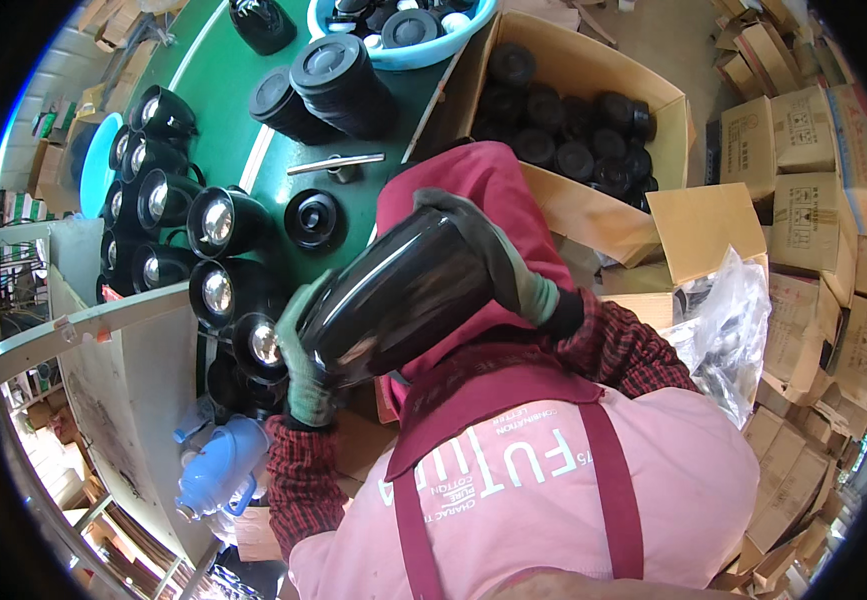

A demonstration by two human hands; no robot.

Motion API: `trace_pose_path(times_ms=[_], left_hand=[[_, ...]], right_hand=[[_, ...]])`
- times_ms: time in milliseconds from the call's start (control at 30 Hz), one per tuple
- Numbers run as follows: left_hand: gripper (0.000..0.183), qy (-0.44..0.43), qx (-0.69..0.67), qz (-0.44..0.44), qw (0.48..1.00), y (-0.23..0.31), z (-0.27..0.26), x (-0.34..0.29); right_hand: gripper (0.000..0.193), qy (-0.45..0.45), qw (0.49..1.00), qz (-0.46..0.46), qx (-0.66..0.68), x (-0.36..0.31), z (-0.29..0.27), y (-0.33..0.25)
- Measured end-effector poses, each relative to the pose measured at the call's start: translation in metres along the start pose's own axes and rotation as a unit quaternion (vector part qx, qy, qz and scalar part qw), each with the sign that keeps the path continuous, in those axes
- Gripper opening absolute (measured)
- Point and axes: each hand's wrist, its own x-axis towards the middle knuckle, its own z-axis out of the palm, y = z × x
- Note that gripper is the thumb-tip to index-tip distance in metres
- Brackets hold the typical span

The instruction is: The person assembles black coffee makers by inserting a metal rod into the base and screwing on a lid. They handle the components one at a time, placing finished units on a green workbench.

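A glossy black jug body [398,290] lies tilted across my lap, held between both gloved hands. My left hand [305,360] wraps round its lower left end. At the upper right end, my right hand [518,270] grips it with the palm against the rim; that end's opening is hidden by the glove. On the green table [228,100] just beyond, a black round lid-like part [314,219] lies flat near a metal bar [336,163]. To the left stand several black jugs [218,222], their open ends showing silvery insides.
Stacks of black discs [341,85] stand farther back, beside a light-blue basin [433,52] of small parts. An open carton [668,110] at right holds black round parts. Clear plastic [723,335] and piled cartons [803,230] are right; a blue plastic container [221,465] is lower left.
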Motion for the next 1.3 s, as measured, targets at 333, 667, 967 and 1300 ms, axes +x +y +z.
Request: trace_pose_path(times_ms=[333, 667, 967, 1300], left_hand=[[0.052, -0.048, 0.043, 0.049, 0.997, 0.013, -0.007, 0.034], [0.058, -0.055, 0.182, 0.114, 0.975, 0.034, 0.0, 0.035], [0.086, 0.002, 0.109, 0.214, 0.971, 0.061, 0.0, 0.027], [0.059, 0.103, 0.17, 0.344, 0.918, 0.046, 0.058, 0.014]], right_hand=[[0.087, 0.016, 0.994, 0.106, 0.02, -0.02, -0.017, 0.007], [0.061, -0.058, 0.982, -0.093, -0.156, -0.018, -0.025, 0.022], [0.06, 0.033, 0.975, -0.028, -0.218, -0.039, -0.089, 0.078], [0.065, -0.116, 0.992, 0.015, 0.045, -0.041, -0.058, 0.041]])
